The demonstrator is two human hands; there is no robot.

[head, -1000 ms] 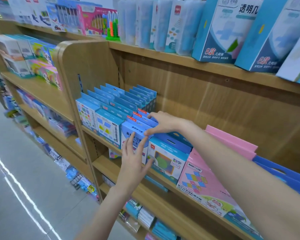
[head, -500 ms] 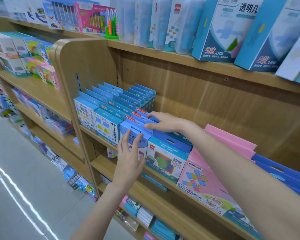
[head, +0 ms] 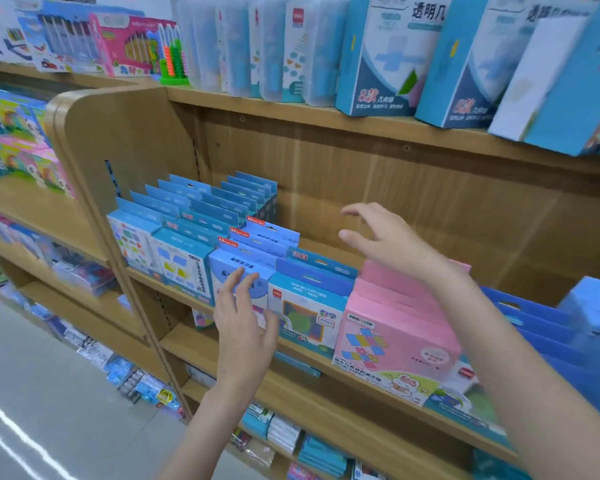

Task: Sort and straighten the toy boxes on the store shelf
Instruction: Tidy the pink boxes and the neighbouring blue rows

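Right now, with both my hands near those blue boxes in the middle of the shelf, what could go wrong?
1. Your right hand hovers open above the rows; dropping it carelessly could knock the upright hang tabs of the blue boxes askew.
2. Your left hand lies against the front light blue box near the shelf edge; pulling it forward might tip it off.
3. The pink boxes stand close by and could get nudged.

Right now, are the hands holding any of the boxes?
No. The right hand hangs open in the air above the boxes. The left hand has straight fingers in front of a blue box, gripping nothing.
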